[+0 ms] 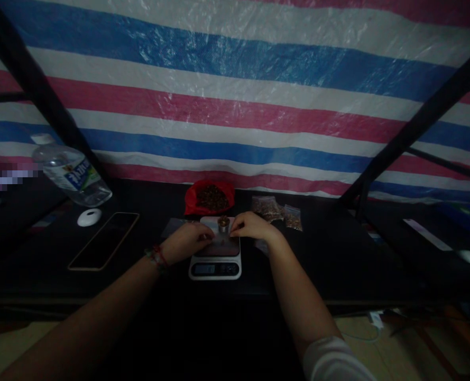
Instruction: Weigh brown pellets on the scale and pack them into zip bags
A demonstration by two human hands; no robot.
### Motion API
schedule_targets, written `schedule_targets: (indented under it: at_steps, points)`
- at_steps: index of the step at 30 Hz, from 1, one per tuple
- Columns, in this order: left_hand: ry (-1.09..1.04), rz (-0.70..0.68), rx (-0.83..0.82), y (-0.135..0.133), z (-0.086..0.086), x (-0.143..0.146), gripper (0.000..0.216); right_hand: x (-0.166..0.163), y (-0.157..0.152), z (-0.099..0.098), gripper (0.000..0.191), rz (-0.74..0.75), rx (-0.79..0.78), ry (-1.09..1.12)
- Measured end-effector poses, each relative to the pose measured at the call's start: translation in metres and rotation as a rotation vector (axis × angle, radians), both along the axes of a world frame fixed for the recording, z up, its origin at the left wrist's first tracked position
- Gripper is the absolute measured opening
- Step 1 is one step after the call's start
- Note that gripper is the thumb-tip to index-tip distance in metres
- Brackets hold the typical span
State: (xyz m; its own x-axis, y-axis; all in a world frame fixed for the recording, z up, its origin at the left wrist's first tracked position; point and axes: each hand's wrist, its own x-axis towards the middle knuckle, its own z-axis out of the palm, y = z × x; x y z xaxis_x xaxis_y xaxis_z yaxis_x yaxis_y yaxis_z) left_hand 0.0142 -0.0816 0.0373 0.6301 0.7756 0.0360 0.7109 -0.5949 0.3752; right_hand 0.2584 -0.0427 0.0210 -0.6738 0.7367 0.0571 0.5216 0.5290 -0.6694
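A white kitchen scale (215,271) with a small display lies between my hands. A small metal cup (223,228) heaped with brown bits stands at the back of its platform. My left hand (187,241) is over the scale's left side, fingers bent and pressed together. Right of the cup, my right hand (252,226) has its thumb and fingers pinched close to the rim. Something pale and see-through shows between the fingertips, too dim to name. Behind the scale sits a red bag (190,200) of dark brown pieces. Clear plastic (173,226) lies beside my left hand.
Several filled zip bags (293,218) lie right of the red bag. On the left are a phone (104,241), a white mouse (89,217) and a leaning plastic bottle (70,172). Dark slanted bars (417,124) frame the table; a striped sheet (235,114) hangs behind.
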Motion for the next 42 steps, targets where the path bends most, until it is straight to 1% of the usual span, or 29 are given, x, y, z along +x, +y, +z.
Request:
schedule_targets:
  at_steps: [2,3,4,6,8,9,11,13,17,23,27,30,32,36,38,40,42]
  points:
    - [-0.051,0.017,0.016,0.000,-0.003,0.003,0.019,0.000,0.001,0.000,0.012,0.023,-0.016,-0.005]
    - [-0.074,0.029,0.031,-0.001,-0.004,0.005,0.019,0.000,0.002,0.000,0.012,0.004,-0.015,-0.007]
    - [-0.095,0.036,0.051,-0.002,-0.005,0.007,0.020,0.001,0.003,0.000,0.012,-0.038,-0.007,-0.004]
    - [-0.128,0.003,0.090,-0.005,-0.008,0.013,0.019,0.002,0.003,-0.001,0.011,-0.163,0.029,0.028]
    - [-0.141,-0.067,0.122,-0.008,-0.010,0.018,0.017,0.000,0.002,-0.001,0.023,-0.264,0.072,0.087]
    - [-0.139,-0.098,0.136,-0.009,-0.012,0.021,0.017,-0.002,0.001,-0.002,0.031,-0.286,0.092,0.115]
    - [-0.122,-0.121,0.168,-0.011,-0.014,0.027,0.022,-0.009,-0.001,-0.003,0.042,-0.284,0.129,0.147]
    - [-0.081,-0.122,0.196,-0.011,-0.015,0.031,0.023,-0.015,-0.002,-0.004,0.046,-0.263,0.170,0.140]
    - [-0.013,-0.139,0.241,-0.009,-0.014,0.033,0.022,-0.018,-0.002,-0.004,0.040,-0.233,0.233,0.119]
    - [-0.045,-0.171,0.289,-0.013,-0.012,0.034,0.022,-0.014,-0.003,0.000,0.043,-0.210,0.208,0.152]
    - [-0.051,-0.193,0.287,-0.016,-0.012,0.038,0.025,-0.015,-0.001,-0.001,0.031,-0.177,0.238,0.192]
    - [-0.042,-0.198,0.301,-0.017,-0.015,0.042,0.023,-0.015,0.000,-0.002,0.024,-0.149,0.244,0.211]
    - [-0.027,-0.194,0.316,-0.016,-0.017,0.043,0.020,-0.015,0.000,-0.002,0.027,-0.153,0.243,0.206]
    - [0.017,-0.201,0.349,-0.014,-0.021,0.038,0.020,-0.016,-0.003,-0.002,0.045,-0.196,0.235,0.183]
    - [0.036,-0.194,0.358,-0.012,-0.020,0.033,0.021,-0.018,-0.004,-0.002,0.049,-0.214,0.221,0.170]
    - [0.038,-0.175,0.348,-0.011,-0.018,0.028,0.022,-0.021,-0.005,-0.001,0.046,-0.219,0.216,0.154]
    - [0.030,-0.161,0.318,-0.010,-0.015,0.024,0.023,-0.022,-0.005,0.000,0.039,-0.206,0.217,0.142]
